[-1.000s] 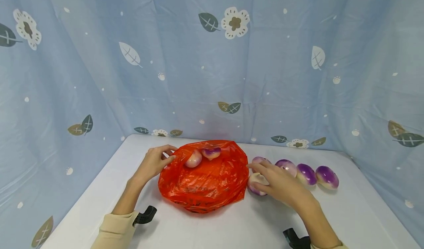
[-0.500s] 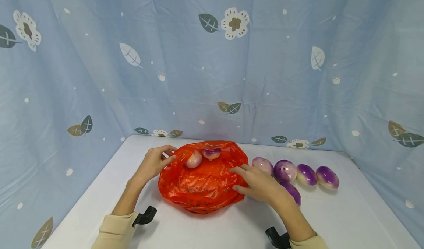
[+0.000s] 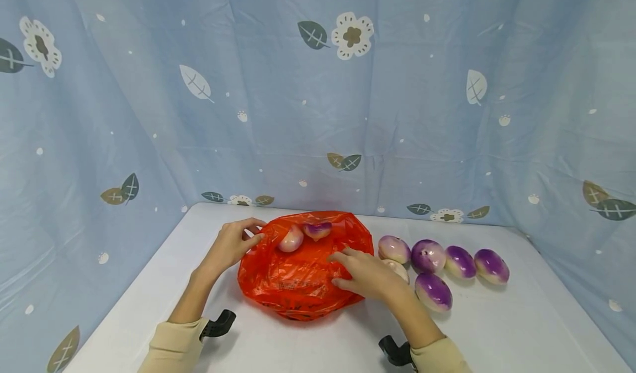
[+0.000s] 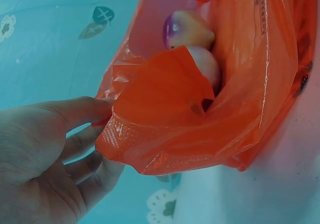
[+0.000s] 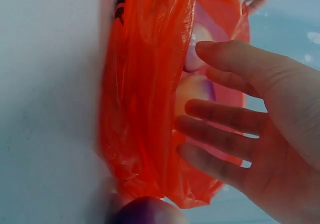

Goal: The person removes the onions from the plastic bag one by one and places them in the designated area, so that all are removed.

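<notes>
A red plastic bag lies on the white table with its mouth gaping. Inside it are two purple-and-cream turnips, glossy and one with a pointed tip. My left hand pinches the bag's left rim between thumb and fingers, as the left wrist view shows. Over the right side of the mouth reaches my right hand, its fingers spread and holding nothing. In the right wrist view those fingertips overlap the turnips in the bag. A pale turnip beside the bag is partly hidden by the right hand.
Several more turnips stand to the right of the bag, most in a row, with one purple turnip nearer the front. A blue patterned curtain hangs behind and at both sides of the white table.
My right hand has moved left, from above the turnips next to the bag to over the bag's mouth, uncovering turnips behind it. The left hand stays on the rim.
</notes>
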Demonstrator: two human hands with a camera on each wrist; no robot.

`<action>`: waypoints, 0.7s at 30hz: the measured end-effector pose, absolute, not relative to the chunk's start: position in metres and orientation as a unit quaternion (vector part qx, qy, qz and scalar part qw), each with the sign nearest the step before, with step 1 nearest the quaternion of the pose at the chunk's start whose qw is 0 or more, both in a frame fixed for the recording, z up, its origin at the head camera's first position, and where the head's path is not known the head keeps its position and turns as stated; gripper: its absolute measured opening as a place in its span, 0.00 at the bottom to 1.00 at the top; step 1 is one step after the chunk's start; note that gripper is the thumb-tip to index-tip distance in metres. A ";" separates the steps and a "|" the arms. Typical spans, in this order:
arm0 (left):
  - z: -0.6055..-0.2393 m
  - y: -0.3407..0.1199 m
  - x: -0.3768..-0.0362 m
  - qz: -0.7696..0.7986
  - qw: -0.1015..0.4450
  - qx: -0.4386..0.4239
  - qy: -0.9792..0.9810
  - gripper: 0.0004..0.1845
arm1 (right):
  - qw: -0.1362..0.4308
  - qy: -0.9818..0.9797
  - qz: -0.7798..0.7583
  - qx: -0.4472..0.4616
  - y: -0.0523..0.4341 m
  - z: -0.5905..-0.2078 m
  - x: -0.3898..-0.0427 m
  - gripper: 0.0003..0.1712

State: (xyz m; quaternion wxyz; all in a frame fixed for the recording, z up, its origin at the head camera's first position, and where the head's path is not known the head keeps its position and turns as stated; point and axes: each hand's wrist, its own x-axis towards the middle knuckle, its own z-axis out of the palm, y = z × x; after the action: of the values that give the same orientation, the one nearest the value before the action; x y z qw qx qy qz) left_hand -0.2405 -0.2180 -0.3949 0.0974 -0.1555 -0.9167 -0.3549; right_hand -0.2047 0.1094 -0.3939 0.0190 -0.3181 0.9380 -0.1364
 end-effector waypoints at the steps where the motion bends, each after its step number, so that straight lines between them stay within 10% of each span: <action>1: -0.395 -0.218 -0.241 -0.355 0.098 -0.155 -0.917 0.13 | 0.020 0.938 -0.138 -0.317 0.108 -0.395 -0.207 0.26; 21: -0.395 -0.218 -0.241 -0.352 0.102 -0.156 -0.917 0.13 | -0.030 0.953 -0.151 -0.260 0.082 -0.397 -0.244 0.33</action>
State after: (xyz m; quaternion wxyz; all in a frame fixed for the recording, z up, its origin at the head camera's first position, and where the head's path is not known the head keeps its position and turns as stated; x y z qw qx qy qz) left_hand -0.2407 -0.2182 -0.3953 0.1017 -0.1560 -0.9172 -0.3523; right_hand -0.2440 0.0820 -0.3965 -0.0297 -0.2599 0.9533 -0.1513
